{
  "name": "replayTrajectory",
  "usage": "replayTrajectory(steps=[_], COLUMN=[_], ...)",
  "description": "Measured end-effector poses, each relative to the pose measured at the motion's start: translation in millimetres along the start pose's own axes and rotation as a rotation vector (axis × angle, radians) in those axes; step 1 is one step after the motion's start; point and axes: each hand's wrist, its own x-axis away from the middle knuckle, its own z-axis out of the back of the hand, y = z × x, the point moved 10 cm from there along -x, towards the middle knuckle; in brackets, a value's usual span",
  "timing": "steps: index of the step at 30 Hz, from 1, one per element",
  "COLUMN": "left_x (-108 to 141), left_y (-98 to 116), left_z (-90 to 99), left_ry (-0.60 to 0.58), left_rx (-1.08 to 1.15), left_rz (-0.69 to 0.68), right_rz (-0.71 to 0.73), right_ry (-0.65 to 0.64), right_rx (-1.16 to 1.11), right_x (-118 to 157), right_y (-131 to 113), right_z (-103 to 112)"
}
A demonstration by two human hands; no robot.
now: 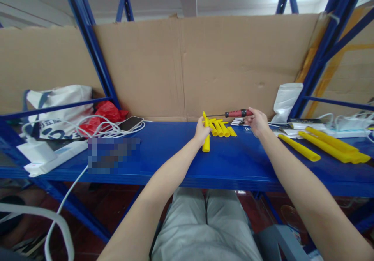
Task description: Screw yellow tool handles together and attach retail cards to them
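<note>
A yellow tube (206, 142) stands out from my left hand (201, 130), whose fingers are wrapped round it above the blue table (166, 148). My right hand (257, 121) is closed on the red and black handle of a screwdriver (237, 113). The screwdriver lies level, its thin shaft pointing left to the upper part of the tube; whether the tip touches it is too small to tell. Just right of my left hand, several short yellow tubes (219, 129) lie in a group. Small white and black pieces (238, 122) are behind them, near my right hand.
Long yellow tubes (331, 146) lie at the right, beside a white bag (287, 101). On the left are a power strip (60, 157), coiled white cables, a phone (131, 124), a red bag (106, 117) and a cloth bag (61, 101). Cardboard (140, 70) closes off the back.
</note>
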Motion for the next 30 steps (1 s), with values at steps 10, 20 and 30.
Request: replayTrajectory(steps=[10, 20, 30], left_x=[1.2, 0.8, -8.7], left_y=[-0.5, -1.9, -9.2], left_z=[-5.0, -5.6, 6.3], left_ry=[-0.030, -0.030, 0.037], left_rx=[-0.029, -0.021, -0.085], left_rz=[-0.001, 0.015, 0.021], right_rz=[0.117, 0.085, 0.063], right_ry=[0.152, 0.146, 0.122], right_rx=[-0.028, 0.020, 0.079], right_x=[5.1, 7.7, 5.0], right_y=[-17.7, -14.7, -10.0], right_z=[12.8, 9.9, 10.2])
